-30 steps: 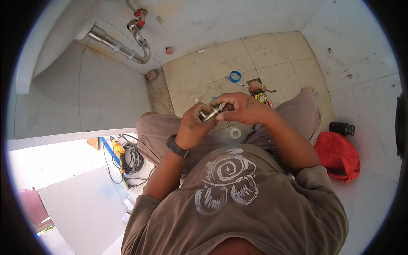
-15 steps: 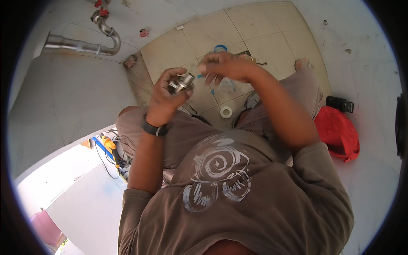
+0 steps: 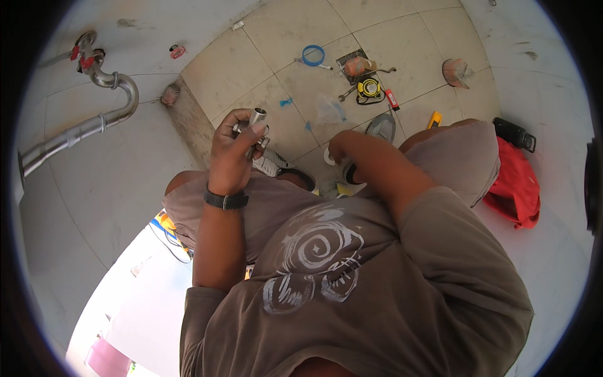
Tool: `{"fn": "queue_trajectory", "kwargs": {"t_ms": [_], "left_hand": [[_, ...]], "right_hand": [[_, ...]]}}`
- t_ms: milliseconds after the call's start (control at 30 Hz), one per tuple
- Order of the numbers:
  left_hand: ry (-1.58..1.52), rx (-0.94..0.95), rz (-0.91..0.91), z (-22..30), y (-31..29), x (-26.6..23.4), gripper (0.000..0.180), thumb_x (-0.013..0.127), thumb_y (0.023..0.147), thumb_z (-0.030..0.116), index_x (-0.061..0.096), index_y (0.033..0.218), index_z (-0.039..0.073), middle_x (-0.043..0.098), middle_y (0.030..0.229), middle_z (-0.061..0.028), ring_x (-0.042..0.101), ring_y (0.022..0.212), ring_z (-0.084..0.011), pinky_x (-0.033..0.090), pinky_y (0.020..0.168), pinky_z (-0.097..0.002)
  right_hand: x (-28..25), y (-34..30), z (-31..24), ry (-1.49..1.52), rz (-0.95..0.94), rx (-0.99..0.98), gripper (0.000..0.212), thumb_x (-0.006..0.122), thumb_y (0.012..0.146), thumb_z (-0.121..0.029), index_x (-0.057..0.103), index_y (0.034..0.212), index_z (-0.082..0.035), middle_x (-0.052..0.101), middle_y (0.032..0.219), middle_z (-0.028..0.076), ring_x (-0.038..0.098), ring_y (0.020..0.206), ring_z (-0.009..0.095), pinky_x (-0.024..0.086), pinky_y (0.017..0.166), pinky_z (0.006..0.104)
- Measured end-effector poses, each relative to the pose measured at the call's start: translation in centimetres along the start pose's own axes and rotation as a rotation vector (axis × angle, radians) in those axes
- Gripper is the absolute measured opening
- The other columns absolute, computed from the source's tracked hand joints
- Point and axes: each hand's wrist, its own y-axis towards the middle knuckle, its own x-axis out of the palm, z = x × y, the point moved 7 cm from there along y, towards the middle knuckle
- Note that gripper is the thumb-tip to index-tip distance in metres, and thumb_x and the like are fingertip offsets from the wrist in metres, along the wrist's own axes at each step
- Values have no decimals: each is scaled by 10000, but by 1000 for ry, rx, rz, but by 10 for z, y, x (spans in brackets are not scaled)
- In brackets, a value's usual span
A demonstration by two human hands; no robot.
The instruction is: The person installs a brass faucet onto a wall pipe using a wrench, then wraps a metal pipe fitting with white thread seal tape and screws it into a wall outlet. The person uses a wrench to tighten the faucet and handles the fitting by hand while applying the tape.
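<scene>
My left hand (image 3: pixel 233 147) is raised and shut on a short chrome valve fitting (image 3: pixel 256 119), whose open metal end sticks up above my fingers. A black watch sits on that wrist. My right hand (image 3: pixel 337 151) reaches down toward the floor between my knees, at a white roll of thread tape (image 3: pixel 328 155) that it partly hides. Whether its fingers close on the roll cannot be told.
A steel trap pipe (image 3: pixel 94 119) with red valve handles runs along the left wall. On the tiled floor (image 3: pixel 251 56) lie a blue tape ring (image 3: pixel 313 54), a yellow tape measure (image 3: pixel 369 88), a plastic bag and a yellow tool. A red cloth (image 3: pixel 518 182) and a black cylinder lie at right.
My right hand has let go near the fitting and dropped down to the white tape roll on the floor. My left hand stays up holding the fitting. The view has tilted.
</scene>
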Motion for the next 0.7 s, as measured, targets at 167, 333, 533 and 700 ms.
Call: {"fn": "queue_trajectory", "kwargs": {"t_ms": [167,333,533,700], "left_hand": [[131,-65,53,1,7,2,302,758,891,162,629,1131,31,647,858,-29,565,670,-78,436,571,-234],[71,-66,52,2,15,0,291,747,903,171,627,1126,26,663,869,-35,580,683,-89,461,605,-250],[-18,-8,32,7,12,-8,244,740,901,155,626,1087,46,679,876,-37,619,733,-109,506,679,-268],[-16,54,0,9,-8,-11,231,732,887,136,617,1067,47,679,874,-31,627,751,-111,515,688,-272]], "right_hand": [[22,7,0,22,117,139,378,787,802,-222,768,1162,-106,731,1219,129,706,1108,326,563,892,459],[-11,-22,-4,-9,473,139,317,744,820,-174,764,1126,-91,729,1177,150,713,1094,303,586,831,438],[-114,-131,-9,185,947,122,393,791,803,-208,743,1168,-67,739,1129,161,724,1017,296,587,811,411],[-146,-247,-39,967,893,-361,498,853,791,-292,701,1181,-22,732,1026,128,704,899,190,557,792,350]]}}
